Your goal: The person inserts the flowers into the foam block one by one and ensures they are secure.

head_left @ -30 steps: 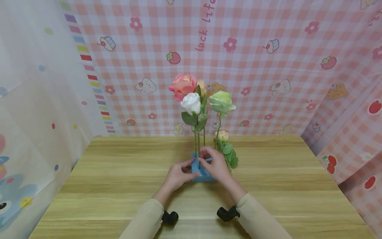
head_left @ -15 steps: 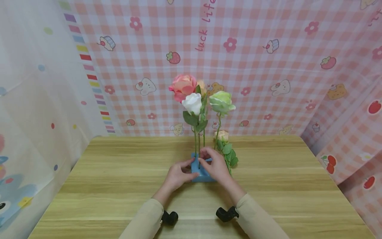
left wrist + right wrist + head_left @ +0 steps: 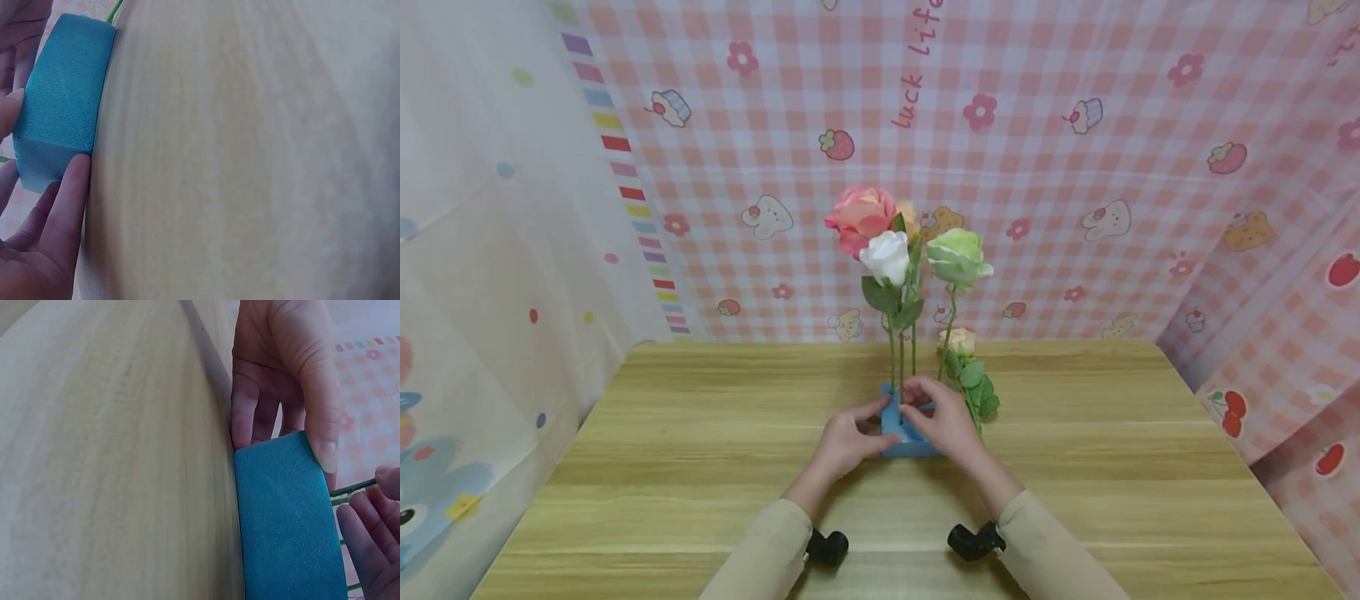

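Note:
A blue foam block sits on the table with several roses standing in it. My left hand grips the block's left end between thumb and fingers; in the right wrist view, that thumb lies on the block's edge. Over the block, my right hand pinches a green stem low down, seemingly that of the white rose. Behind the white rose stand a pink rose and a partly hidden peach rose. To their right rises a pale green rose. Where the pinched stem enters the block is hard to see.
Another peach rose with green leaves lies on the wooden table, just right of the block. A pink checked cloth hangs behind the table's far edge. Black wrist mounts protrude inside both sleeves.
The white rose's head has shifted slightly right. My right hand has sunk a little at the stem; the left hand keeps its place on the foam block.

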`<move>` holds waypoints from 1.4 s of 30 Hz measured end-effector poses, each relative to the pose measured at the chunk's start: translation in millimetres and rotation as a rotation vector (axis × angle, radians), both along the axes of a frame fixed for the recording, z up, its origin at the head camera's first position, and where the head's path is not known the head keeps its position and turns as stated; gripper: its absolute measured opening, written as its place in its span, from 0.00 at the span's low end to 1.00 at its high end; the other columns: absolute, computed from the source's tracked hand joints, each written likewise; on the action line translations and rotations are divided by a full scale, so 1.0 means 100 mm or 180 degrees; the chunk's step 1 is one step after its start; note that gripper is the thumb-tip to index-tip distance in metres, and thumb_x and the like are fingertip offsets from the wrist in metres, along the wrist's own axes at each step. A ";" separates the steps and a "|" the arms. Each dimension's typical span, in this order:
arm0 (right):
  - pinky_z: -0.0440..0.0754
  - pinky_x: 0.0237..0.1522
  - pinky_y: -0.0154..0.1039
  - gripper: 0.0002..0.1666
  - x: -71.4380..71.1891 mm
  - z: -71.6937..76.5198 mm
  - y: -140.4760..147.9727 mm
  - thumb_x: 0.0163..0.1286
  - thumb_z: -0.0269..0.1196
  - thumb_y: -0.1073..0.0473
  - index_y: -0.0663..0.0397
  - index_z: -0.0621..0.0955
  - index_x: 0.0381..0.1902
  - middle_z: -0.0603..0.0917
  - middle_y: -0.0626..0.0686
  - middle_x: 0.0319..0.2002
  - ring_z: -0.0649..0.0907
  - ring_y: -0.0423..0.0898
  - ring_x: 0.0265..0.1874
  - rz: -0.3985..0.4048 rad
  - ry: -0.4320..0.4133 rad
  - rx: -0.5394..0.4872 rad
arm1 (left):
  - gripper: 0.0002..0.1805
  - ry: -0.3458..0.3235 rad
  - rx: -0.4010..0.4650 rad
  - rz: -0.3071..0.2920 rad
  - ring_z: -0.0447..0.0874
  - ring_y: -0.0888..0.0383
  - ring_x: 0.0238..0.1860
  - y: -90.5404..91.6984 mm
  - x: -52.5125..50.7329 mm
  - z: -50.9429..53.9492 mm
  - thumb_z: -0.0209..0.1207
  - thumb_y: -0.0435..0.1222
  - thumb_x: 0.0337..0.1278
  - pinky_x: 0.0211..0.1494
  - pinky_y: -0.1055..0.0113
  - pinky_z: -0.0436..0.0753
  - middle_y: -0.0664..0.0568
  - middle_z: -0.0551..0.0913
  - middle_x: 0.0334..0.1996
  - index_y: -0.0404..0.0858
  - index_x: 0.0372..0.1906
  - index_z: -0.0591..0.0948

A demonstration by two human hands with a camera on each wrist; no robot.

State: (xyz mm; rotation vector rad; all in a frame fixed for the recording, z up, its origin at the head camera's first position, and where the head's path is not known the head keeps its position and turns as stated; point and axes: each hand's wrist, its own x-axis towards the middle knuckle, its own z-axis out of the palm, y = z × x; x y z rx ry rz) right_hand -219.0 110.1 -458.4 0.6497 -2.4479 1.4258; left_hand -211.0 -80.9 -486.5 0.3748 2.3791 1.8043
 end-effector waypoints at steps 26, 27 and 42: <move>0.84 0.48 0.47 0.21 0.19 0.07 0.77 0.66 0.67 0.68 0.63 0.78 0.57 0.86 0.59 0.43 0.84 0.52 0.43 -0.0140 -0.0597 0.0089 | 0.35 -0.0133 -0.0070 0.0100 0.82 0.54 0.39 0.01 -0.02 0.02 0.75 0.37 0.49 0.35 0.64 0.86 0.39 0.81 0.49 0.39 0.66 0.77; 0.84 0.48 0.47 0.21 0.20 0.07 0.80 0.66 0.66 0.68 0.63 0.78 0.57 0.86 0.60 0.43 0.84 0.52 0.43 -0.0153 -0.0607 0.0116 | 0.35 -0.0135 -0.0068 0.0101 0.82 0.54 0.39 0.01 -0.02 0.02 0.75 0.37 0.49 0.35 0.64 0.86 0.39 0.81 0.49 0.39 0.66 0.77; 0.83 0.44 0.44 0.21 0.31 -0.09 1.06 0.62 0.70 0.68 0.68 0.79 0.52 0.84 0.57 0.40 0.83 0.51 0.39 -0.0339 -0.0808 0.0512 | 0.36 -0.0146 -0.0065 0.0104 0.82 0.54 0.39 0.01 0.00 0.01 0.75 0.36 0.49 0.34 0.64 0.86 0.40 0.80 0.49 0.39 0.66 0.77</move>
